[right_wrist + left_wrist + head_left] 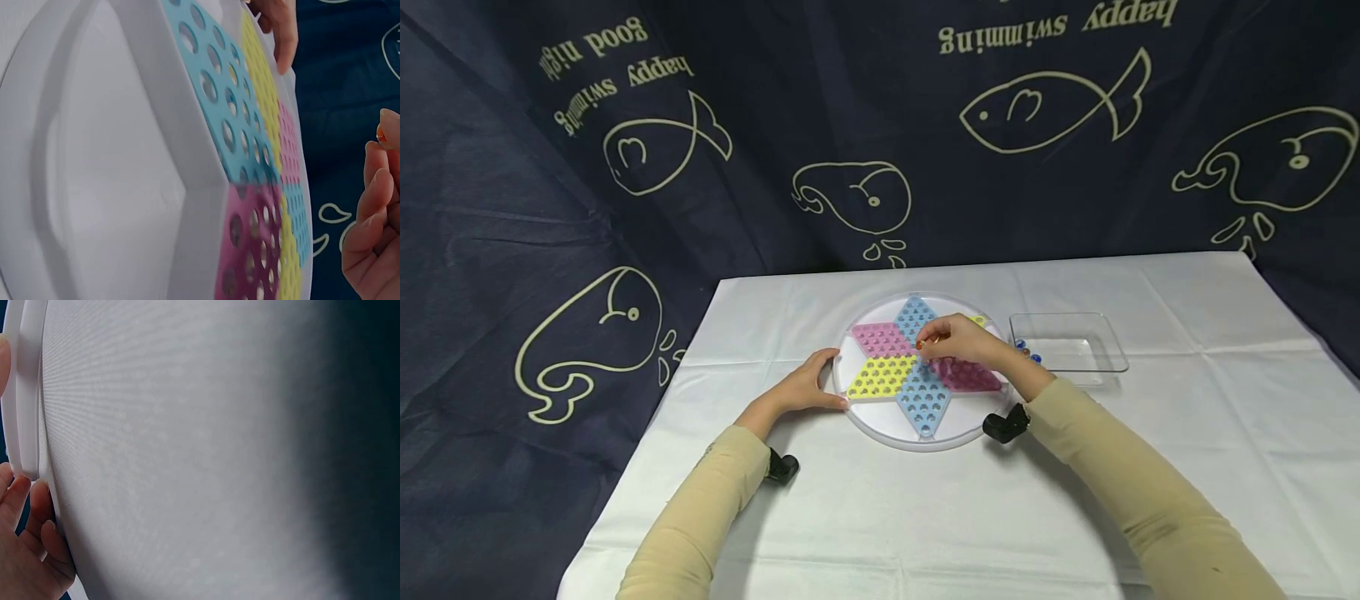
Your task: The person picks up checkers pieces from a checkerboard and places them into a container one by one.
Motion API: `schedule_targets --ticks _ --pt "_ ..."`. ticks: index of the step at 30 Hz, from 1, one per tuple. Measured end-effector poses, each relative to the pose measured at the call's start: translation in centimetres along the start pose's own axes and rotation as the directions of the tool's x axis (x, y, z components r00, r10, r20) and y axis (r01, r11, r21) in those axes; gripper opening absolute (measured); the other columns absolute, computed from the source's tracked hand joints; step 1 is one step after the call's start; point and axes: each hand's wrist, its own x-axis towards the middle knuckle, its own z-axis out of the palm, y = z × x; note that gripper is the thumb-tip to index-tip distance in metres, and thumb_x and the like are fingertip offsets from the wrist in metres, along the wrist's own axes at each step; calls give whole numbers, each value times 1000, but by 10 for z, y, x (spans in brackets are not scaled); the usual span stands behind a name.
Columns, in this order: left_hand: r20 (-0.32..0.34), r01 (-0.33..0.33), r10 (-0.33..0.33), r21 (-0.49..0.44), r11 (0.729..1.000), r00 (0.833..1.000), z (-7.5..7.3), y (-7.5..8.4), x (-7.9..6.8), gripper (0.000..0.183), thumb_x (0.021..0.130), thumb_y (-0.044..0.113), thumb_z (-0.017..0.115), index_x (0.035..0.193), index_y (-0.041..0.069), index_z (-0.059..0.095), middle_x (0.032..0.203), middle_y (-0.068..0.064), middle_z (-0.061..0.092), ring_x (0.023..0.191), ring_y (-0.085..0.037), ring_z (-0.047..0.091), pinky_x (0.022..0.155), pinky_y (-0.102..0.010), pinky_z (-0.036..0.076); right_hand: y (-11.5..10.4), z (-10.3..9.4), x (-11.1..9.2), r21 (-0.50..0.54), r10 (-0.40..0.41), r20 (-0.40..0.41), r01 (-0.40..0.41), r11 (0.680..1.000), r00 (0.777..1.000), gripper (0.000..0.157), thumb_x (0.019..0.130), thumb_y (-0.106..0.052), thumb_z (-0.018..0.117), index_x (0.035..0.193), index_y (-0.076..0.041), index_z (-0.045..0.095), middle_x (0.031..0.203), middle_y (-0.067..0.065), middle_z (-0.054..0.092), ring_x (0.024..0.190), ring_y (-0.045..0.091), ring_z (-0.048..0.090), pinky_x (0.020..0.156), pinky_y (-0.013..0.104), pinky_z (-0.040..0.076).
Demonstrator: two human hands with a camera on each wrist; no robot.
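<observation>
A round white Chinese checkers board [868, 421] lies on the table, its star of pink, yellow and blue points full of small holes. My left hand [808, 385] touches the board's left rim, thumb and fingers spread apart along it. Over the middle of the star, my right hand [962, 342] pinches a small orange marble [380, 136] between thumb and fingertip. In the right wrist view the marble is held above the board surface, apart from the holes. The right hand and its shadow cover part of the star's right side.
To the right of the board stands a clear plastic tray [1116, 367], with several blue and brownish marbles [1036, 358] at its left end, partly behind my right wrist. A white cloth [880, 517] covers the table. Dark printed fabric [820, 100] hangs behind.
</observation>
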Motion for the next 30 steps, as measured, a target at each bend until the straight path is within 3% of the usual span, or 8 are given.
schedule_targets --ticks 6,13,22,30 --pt "2 3 -3 -3 1000 1000 0 1 0 99 68 33 80 144 7 22 150 -16 18 138 -33 16 112 -47 17 3 -12 -6 7 44 -29 -43 999 999 28 81 -15 66 104 0 62 90 4 61 77 12 50 68 24 46" --pt "4 -8 8 -2 1000 1000 0 0 0 99 68 34 80 143 6 22 149 -17 19 138 -33 16 112 -47 17 4 -25 -14 1 62 -58 -62 998 996 29 83 -16 64 107 0 62 95 6 61 79 14 50 73 32 47" --pt "3 -15 15 6 1000 1000 -1 0 0 99 68 35 80 143 5 22 148 -19 19 137 -35 17 111 -48 17 7 -43 -24 -62 58 -107 -65 996 993 29 86 -18 63 107 0 62 94 5 62 79 17 49 77 41 45" --pt "5 -7 7 10 1000 1000 0 0 0 100 68 36 80 143 5 22 149 -18 19 138 -34 17 112 -47 17 10 -65 -38 -63 114 -150 -125 990 982 29 86 -19 63 109 -1 60 91 4 57 83 19 49 80 40 45"
